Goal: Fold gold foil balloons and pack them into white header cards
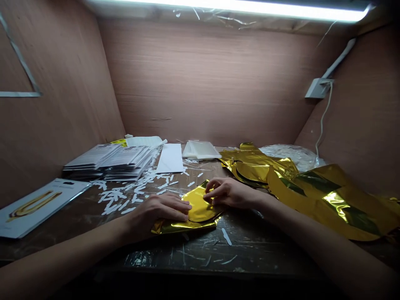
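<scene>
Left hand (167, 206), folded gold foil (197, 208) and right hand (229, 192) met at the frame's lower centre
The left lay flat on the foil's left side, its long axis ran crosswise, the right touched its upper right, pinched or not I couldn't tell

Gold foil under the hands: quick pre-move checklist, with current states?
1. Left hand on gold foil: ok, resting on its left side.
2. Right hand on gold foil: ok, touching its right side.
3. Gold foil in a single flat layer: not ok, it's folded.
4. Nearby table free of scraps: not ok, white strip just in front.
5. Gold foil underside clean: cannot tell, hidden.
</scene>
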A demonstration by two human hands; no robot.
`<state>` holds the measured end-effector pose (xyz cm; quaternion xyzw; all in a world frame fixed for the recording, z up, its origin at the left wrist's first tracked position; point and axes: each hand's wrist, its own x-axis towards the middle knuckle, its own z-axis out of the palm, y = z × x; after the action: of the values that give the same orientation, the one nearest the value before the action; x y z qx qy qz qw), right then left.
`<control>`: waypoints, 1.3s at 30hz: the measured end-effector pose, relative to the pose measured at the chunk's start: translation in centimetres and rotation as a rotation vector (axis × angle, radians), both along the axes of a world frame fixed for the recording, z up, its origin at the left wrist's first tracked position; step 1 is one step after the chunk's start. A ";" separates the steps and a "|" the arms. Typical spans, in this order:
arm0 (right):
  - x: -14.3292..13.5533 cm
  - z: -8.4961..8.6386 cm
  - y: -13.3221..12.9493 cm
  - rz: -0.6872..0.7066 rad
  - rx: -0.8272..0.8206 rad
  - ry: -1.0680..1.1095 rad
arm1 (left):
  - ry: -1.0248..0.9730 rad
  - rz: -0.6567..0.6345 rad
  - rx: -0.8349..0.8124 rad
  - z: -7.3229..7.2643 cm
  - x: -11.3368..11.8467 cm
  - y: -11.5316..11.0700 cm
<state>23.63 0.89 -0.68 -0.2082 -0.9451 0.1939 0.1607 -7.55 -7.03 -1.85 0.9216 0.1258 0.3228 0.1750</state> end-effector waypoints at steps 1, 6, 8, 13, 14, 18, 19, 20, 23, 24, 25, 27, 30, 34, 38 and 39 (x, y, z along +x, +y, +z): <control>0.2 0.0 0.1 0.011 -0.025 0.004 | 0.028 0.006 -0.012 0.0 -0.1 0.1; 0.2 -0.1 0.3 0.004 -0.076 0.015 | 0.057 0.000 -0.056 -0.2 -0.1 0.4; 0.0 0.0 0.1 0.004 -0.061 0.020 | 0.061 -0.006 -0.073 -0.1 0.1 0.4; -0.2 0.5 -0.2 0.000 -0.023 -0.019 | 0.087 -0.088 -0.062 0.6 0.8 0.3; -0.3 0.5 -0.2 -0.006 -0.021 -0.029 | 0.104 -0.101 -0.048 0.8 0.9 0.3; -0.4 0.5 0.1 -0.003 -0.038 -0.017 | 0.169 -0.065 -0.166 1.9 1.4 1.3; -0.4 0.5 0.2 0.005 -0.042 -0.013 | 0.171 -0.031 -0.259 2.3 1.6 1.9; -0.3 0.5 0.2 0.011 -0.041 -0.010 | 0.172 0.000 -0.364 2.6 1.8 2.6; -0.3 0.5 0.3 0.008 -0.019 -0.018 | 0.150 0.004 -0.654 3.8 2.9 5.1; -0.3 0.5 0.3 0.007 -0.008 -0.021 | 0.128 -0.012 -0.737 4.1 3.4 5.9; -0.3 0.5 0.3 0.010 0.005 -0.025 | 0.107 -0.021 -0.818 4.4 4.0 6.6; -0.3 0.6 0.3 0.020 0.037 -0.036 | 0.116 0.001 -0.967 4.8 5.0 7.8; -0.2 0.6 0.3 0.026 0.077 -0.040 | 0.235 0.080 -1.081 4.7 5.9 8.7; 0.1 0.8 0.4 0.017 0.064 -0.038 | 0.354 0.191 -1.109 4.1 6.1 8.8; 0.1 1.1 0.3 -0.025 0.016 -0.038 | 0.409 0.256 -1.081 4.0 6.1 8.2; 0.1 1.1 0.3 -0.026 0.009 -0.037 | 0.410 0.270 -1.071 4.0 6.1 8.0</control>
<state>23.74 1.22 0.45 -0.2232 -0.9460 0.1836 0.1467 -1.43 0.97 2.18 0.7243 0.4186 0.0491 0.5457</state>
